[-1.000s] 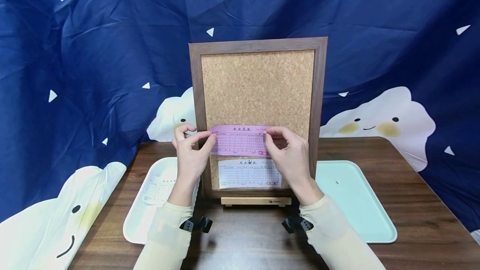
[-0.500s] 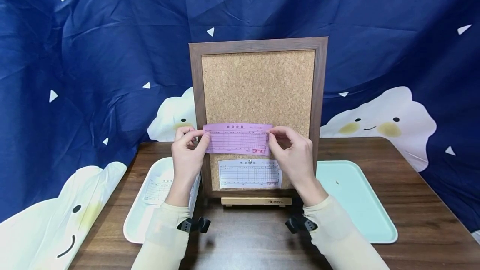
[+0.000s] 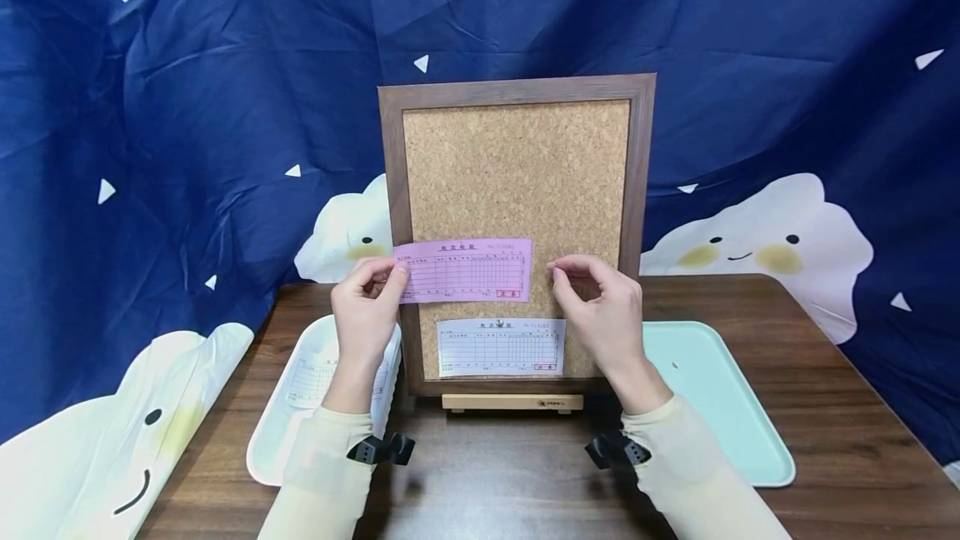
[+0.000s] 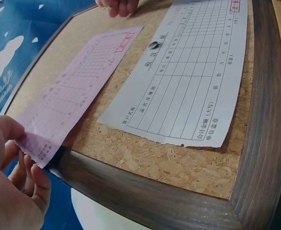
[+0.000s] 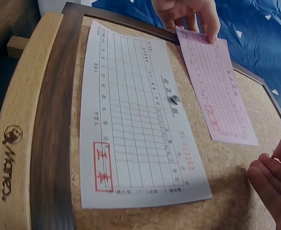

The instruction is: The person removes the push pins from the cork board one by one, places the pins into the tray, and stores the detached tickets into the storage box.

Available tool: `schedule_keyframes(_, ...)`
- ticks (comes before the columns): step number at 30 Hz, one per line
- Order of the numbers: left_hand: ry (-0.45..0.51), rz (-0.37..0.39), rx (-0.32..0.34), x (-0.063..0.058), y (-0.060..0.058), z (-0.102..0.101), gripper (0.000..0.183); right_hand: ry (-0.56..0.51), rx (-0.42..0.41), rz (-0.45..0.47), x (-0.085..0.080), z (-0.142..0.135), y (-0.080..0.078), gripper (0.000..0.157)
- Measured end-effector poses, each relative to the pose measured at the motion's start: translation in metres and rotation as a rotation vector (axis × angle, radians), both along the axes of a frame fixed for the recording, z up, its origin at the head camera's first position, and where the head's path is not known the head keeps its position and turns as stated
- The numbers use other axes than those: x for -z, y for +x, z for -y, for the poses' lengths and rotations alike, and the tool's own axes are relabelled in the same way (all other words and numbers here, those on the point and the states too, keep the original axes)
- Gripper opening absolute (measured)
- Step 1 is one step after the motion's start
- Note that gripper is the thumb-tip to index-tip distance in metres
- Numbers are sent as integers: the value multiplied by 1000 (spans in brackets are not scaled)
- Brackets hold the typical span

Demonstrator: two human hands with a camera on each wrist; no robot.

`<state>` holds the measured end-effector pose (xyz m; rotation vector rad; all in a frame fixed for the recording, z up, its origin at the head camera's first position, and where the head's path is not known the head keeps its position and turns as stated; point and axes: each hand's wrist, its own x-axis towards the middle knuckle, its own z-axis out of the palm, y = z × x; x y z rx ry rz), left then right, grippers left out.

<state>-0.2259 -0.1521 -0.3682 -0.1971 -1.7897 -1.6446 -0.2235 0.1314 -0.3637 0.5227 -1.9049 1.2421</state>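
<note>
My left hand (image 3: 365, 307) pinches the left end of a pink receipt slip (image 3: 465, 272) between thumb and fingers. The slip is held out in front of the lower corkboard (image 3: 517, 173), its left end over the wooden frame. Below it, a white receipt slip (image 3: 500, 348) is fixed to the cork by a silver pushpin (image 5: 174, 100) at its top middle. Apart from the pink slip, to its right, my right hand (image 3: 600, 307) has thumb and forefinger pinched together. A tiny pin-like bit shows at those fingertips; most of it is hidden by the fingers.
The board stands on a light wooden ledge (image 3: 512, 402) on the brown table (image 3: 480, 482). A white tray (image 3: 262, 448) with more slips lies left. At right is a mint-green tray (image 3: 720, 407) with a tiny object (image 3: 674, 365). A blue cloth (image 3: 225, 90) hangs behind.
The pink slip has moved left and slightly up with my left hand. My right hand has left the slip's right end and drawn away to the right.
</note>
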Motion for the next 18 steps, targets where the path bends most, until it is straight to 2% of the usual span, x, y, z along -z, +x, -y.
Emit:
schedule_keyframes(9, 23, 65, -17, 0, 3, 5, 13, -31, -16, 36, 3, -7, 2, 9)
schedule_keyframes(18, -12, 73, -10, 0, 8, 10, 17, -96, -55, 87, 3, -14, 5, 10)
